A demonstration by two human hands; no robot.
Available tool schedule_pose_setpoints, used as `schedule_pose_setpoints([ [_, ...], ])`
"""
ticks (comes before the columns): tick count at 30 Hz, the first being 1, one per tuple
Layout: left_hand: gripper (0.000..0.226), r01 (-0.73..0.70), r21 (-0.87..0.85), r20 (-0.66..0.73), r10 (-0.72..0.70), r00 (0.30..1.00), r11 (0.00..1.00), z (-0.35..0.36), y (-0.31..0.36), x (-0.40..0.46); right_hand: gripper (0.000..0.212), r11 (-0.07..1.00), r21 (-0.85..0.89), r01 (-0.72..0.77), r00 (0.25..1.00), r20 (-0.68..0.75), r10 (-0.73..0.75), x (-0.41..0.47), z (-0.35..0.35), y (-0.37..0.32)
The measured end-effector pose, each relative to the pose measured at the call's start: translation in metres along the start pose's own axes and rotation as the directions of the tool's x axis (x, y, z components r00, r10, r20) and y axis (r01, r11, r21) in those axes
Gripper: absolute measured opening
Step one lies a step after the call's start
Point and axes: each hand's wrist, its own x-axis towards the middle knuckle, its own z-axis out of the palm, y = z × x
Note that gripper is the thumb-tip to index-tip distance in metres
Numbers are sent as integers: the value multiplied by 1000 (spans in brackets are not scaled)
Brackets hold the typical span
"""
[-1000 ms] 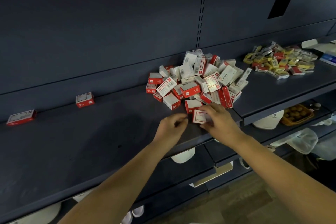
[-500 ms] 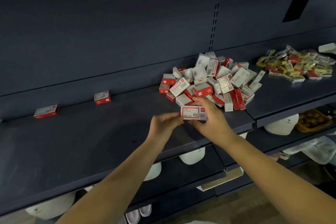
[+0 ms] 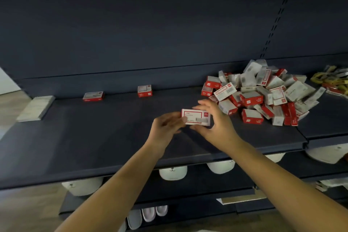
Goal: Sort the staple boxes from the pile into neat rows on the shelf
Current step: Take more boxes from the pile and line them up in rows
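Red-and-white box: one staple box (image 3: 195,117) is up in the air above the shelf (image 3: 94,137), label face turned toward me, held between both hands.
Right hand: my right hand (image 3: 216,124) has it, thumb curled under the bottom edge, fingers arched over the top, gripping the right end of the box.
Left hand: my left hand (image 3: 165,124) is at the box's left end, fingertips touching that edge; it is blurred, so I cannot tell if it truly pinches or only steadies.
Pile: the heap of staple boxes (image 3: 263,94) lies jumbled on the right part of the shelf, just right of my hands, boxes tilted every way, some on their ends.
Placed boxes: two red boxes sit against the back panel, well apart from each other, one lying flat (image 3: 93,96) to the left, one (image 3: 144,91) nearer the middle.
Shelf: dark blue, and the held box hangs over its middle, between the placed boxes and the pile.
Far left: a pale flat slab (image 3: 35,107) rests on the shelf's left end.
Far right: a second heap with yellow packets (image 3: 331,81) at the frame edge.
Below: white caps (image 3: 173,173) on the lower shelf, and pale slippers (image 3: 148,214) lower still.
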Motion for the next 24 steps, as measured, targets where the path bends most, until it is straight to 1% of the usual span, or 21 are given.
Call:
schedule_pose_setpoints([
  [3,13,3,-78,-26,-5,1000,997,-30,-1,-6,71,1000,7,-2,997,74,2,9,25,-13],
  [5,12,16,-144,-75,-27,997,989,-55,-2,-9,72,999,-36,24,991,129,-19,19,44,-24],
  [8,10,35,-224,-141,-68,988,974,-96,-1,-13,69,990,-111,89,983,169,-70,34,71,-37],
  [9,10,41,-241,-154,-80,985,970,-110,-1,-14,69,990,-112,82,981,187,-60,38,80,-42],
  [11,16,54,-247,-174,-99,980,967,-137,-1,-17,65,995,-88,43,970,242,-21,45,97,-52],
  [13,23,65,-244,-188,-113,976,968,-162,0,-19,57,997,-63,50,960,279,-30,52,116,-63],
  [17,29,46,-206,-207,-89,974,977,-207,2,-22,49,995,-31,95,952,293,-82,67,156,-84],
  [21,17,8,-148,-228,-42,973,989,-249,-1,-21,50,993,-45,108,949,303,-89,80,195,-96],
  [23,27,-56,-50,-228,43,973,997,-267,-5,-15,51,994,-50,97,952,295,-78,86,212,-99],
  [24,37,-109,84,-229,125,965,991,-276,-8,-12,51,994,-53,91,956,286,-72,89,219,-100],
])
